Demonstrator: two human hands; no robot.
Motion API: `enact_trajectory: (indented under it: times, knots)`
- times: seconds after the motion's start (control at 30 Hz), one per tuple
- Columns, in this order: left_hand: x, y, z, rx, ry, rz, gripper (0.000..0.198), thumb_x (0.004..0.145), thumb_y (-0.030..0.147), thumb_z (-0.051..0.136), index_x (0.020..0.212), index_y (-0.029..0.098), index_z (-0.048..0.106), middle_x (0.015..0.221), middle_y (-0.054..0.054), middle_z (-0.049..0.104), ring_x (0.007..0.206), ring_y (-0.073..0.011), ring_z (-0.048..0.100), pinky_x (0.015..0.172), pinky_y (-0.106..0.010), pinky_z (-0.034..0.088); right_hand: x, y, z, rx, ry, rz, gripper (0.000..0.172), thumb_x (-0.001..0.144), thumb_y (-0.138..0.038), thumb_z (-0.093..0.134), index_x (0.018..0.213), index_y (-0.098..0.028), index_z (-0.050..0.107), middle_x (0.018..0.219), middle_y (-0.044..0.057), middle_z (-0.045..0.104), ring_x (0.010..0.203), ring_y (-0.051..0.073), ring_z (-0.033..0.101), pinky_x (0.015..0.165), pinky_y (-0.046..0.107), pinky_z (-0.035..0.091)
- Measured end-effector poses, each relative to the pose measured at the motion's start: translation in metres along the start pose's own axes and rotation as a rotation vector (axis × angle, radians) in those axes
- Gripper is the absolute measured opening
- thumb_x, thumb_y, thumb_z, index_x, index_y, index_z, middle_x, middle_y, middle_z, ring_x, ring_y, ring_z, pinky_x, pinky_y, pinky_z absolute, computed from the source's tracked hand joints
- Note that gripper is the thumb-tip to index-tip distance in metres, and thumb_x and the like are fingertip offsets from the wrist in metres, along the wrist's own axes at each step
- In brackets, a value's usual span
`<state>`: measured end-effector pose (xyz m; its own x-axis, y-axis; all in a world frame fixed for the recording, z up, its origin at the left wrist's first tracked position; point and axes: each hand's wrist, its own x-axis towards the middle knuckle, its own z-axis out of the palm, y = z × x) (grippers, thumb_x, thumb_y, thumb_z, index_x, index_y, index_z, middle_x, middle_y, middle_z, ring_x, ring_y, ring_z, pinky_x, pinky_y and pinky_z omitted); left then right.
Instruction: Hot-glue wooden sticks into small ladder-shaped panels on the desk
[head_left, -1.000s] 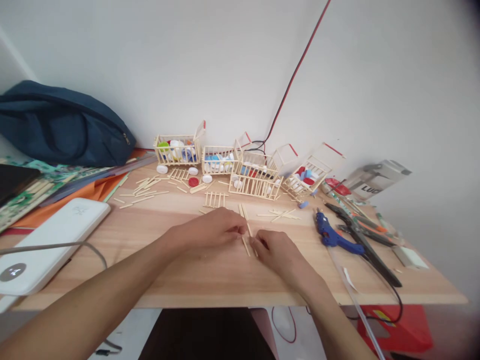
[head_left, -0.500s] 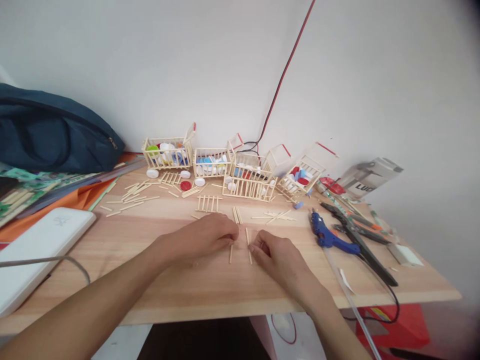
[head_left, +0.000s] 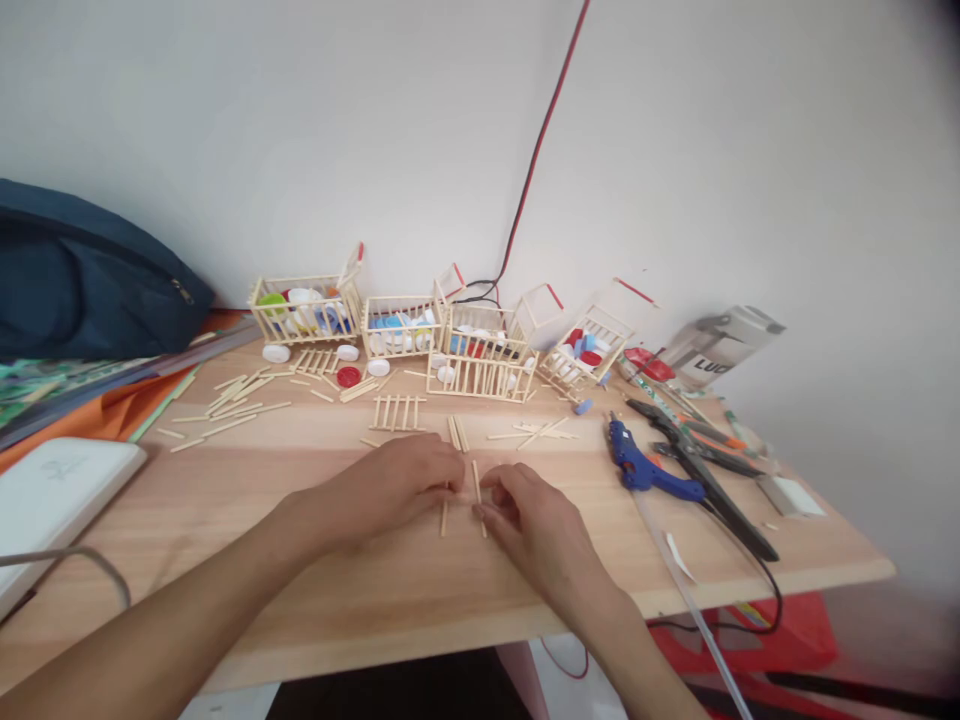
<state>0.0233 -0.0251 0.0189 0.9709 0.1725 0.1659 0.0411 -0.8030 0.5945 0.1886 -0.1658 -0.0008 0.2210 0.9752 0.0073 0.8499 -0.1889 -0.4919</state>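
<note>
Two thin wooden sticks lie roughly parallel on the table in front of me. My left hand (head_left: 412, 482) has its fingers closed over the upper part of the left stick (head_left: 443, 520), hiding that end. With thumb and fingertips, my right hand (head_left: 540, 525) pinches the right stick (head_left: 476, 482) from its right side. A small gap separates the sticks. Just beyond my fingers, several short sticks (head_left: 457, 433) lie side by side. A small ladder-like stick frame (head_left: 398, 413) lies behind my left hand. Crossed loose sticks (head_left: 536, 432) are to the right.
Miniature stick carts (head_left: 304, 312) filled with coloured caps line the wall. Loose sticks (head_left: 232, 405) spread at left, near a white power bank (head_left: 71, 500) and dark blue bag (head_left: 90, 275). A blue glue gun (head_left: 649, 470), black-handled pliers (head_left: 720, 490) and a white block (head_left: 791, 497) sit at right.
The view has shifted, so the whole scene sits further left. My right fingers are still at the right stick, which looks slightly more tilted. My left hand stays over its stick.
</note>
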Motion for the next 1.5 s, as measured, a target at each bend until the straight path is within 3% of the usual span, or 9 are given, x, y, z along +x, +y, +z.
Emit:
enact_trajectory:
  times: [0.2, 0.3, 0.4, 0.63, 0.9, 1.13, 1.27, 1.37, 1.5]
  knots:
    - [0.003, 0.008, 0.001, 0.063, -0.092, -0.071, 0.024, 0.095, 0.019, 0.042, 0.078, 0.015, 0.059, 0.09, -0.004, 0.061, 0.085, -0.0161, 0.053, 0.077, -0.026, 0.038, 0.01, 0.02, -0.018, 0.066, 0.077, -0.046, 0.014, 0.088, -0.023, 0.054, 0.098, -0.022, 0.063, 0.092, 0.003, 0.065, 0.08, 0.016, 0.06, 0.073, 0.028, 0.044]
    - [0.002, 0.008, 0.001, 0.057, -0.099, -0.089, 0.025, 0.096, 0.021, 0.041, 0.078, 0.016, 0.059, 0.089, -0.004, 0.06, 0.084, -0.0162, 0.053, 0.076, -0.026, 0.038, 0.028, 0.043, -0.041, -0.161, 0.144, 0.027, 0.026, 0.089, -0.021, 0.052, 0.112, -0.021, 0.063, 0.103, 0.007, 0.064, 0.088, 0.018, 0.061, 0.078, 0.03, 0.044]
    - [0.001, 0.006, 0.001, 0.045, -0.091, -0.092, 0.023, 0.095, 0.02, 0.041, 0.079, 0.017, 0.057, 0.088, -0.003, 0.059, 0.083, -0.0159, 0.052, 0.075, -0.026, 0.037, 0.045, 0.06, -0.056, -0.377, 0.114, 0.098, 0.037, 0.084, -0.013, 0.053, 0.12, -0.022, 0.061, 0.113, 0.011, 0.06, 0.104, 0.024, 0.056, 0.081, 0.032, 0.041]
    - [0.0, 0.007, 0.0, 0.051, -0.088, -0.086, 0.022, 0.095, 0.018, 0.041, 0.077, 0.017, 0.054, 0.087, -0.003, 0.058, 0.081, -0.0154, 0.051, 0.074, -0.026, 0.036, 0.072, 0.07, -0.055, -0.438, 0.014, 0.106, 0.021, 0.08, -0.009, 0.052, 0.093, -0.018, 0.066, 0.098, 0.01, 0.062, 0.095, 0.021, 0.055, 0.073, 0.028, 0.036]
    - [-0.001, 0.003, 0.002, 0.037, -0.077, -0.069, 0.023, 0.095, 0.019, 0.04, 0.081, 0.017, 0.057, 0.089, -0.003, 0.058, 0.083, -0.016, 0.051, 0.076, -0.027, 0.036, 0.081, 0.077, -0.069, -0.383, -0.039, 0.045, 0.01, 0.078, -0.011, 0.055, 0.081, -0.017, 0.062, 0.084, 0.007, 0.063, 0.08, 0.018, 0.053, 0.068, 0.027, 0.031]
    - [0.001, 0.001, 0.004, 0.03, -0.075, -0.057, 0.022, 0.095, 0.02, 0.04, 0.082, 0.017, 0.058, 0.09, -0.003, 0.06, 0.088, -0.0163, 0.052, 0.081, -0.028, 0.037, 0.084, 0.081, -0.087, -0.15, 0.01, 0.073, 0.017, 0.071, -0.012, 0.06, 0.058, -0.019, 0.051, 0.061, 0.0, 0.051, 0.064, 0.014, 0.044, 0.061, 0.027, 0.026]
    - [0.003, 0.003, 0.003, -0.047, 0.065, -0.165, 0.018, 0.091, 0.019, 0.044, 0.08, 0.018, 0.058, 0.084, -0.001, 0.062, 0.082, -0.0158, 0.055, 0.076, -0.028, 0.039, 0.076, 0.074, -0.097, 0.156, -0.022, 0.09, 0.015, 0.074, -0.028, 0.064, 0.064, -0.02, 0.056, 0.054, -0.005, 0.045, 0.056, 0.012, 0.043, 0.058, 0.026, 0.03]
    - [0.006, -0.001, 0.003, -0.327, 0.213, -0.33, 0.011, 0.089, 0.025, 0.047, 0.083, 0.019, 0.053, 0.077, 0.0, 0.063, 0.072, -0.0138, 0.056, 0.07, -0.027, 0.04, 0.07, 0.061, -0.09, 0.454, -0.097, 0.081, 0.024, 0.075, -0.045, 0.064, 0.075, -0.021, 0.059, 0.062, -0.004, 0.053, 0.059, 0.011, 0.049, 0.061, 0.026, 0.041]
    - [0.008, -0.009, 0.008, -1.012, 0.266, -0.391, 0.016, 0.088, 0.034, 0.051, 0.092, 0.019, 0.045, 0.075, -0.001, 0.064, 0.07, -0.0127, 0.059, 0.069, -0.029, 0.046, 0.071, 0.035, -0.062, 0.785, -0.203, 0.071, 0.037, 0.066, -0.053, 0.071, 0.077, -0.02, 0.058, 0.069, -0.002, 0.057, 0.062, 0.01, 0.054, 0.065, 0.028, 0.049]
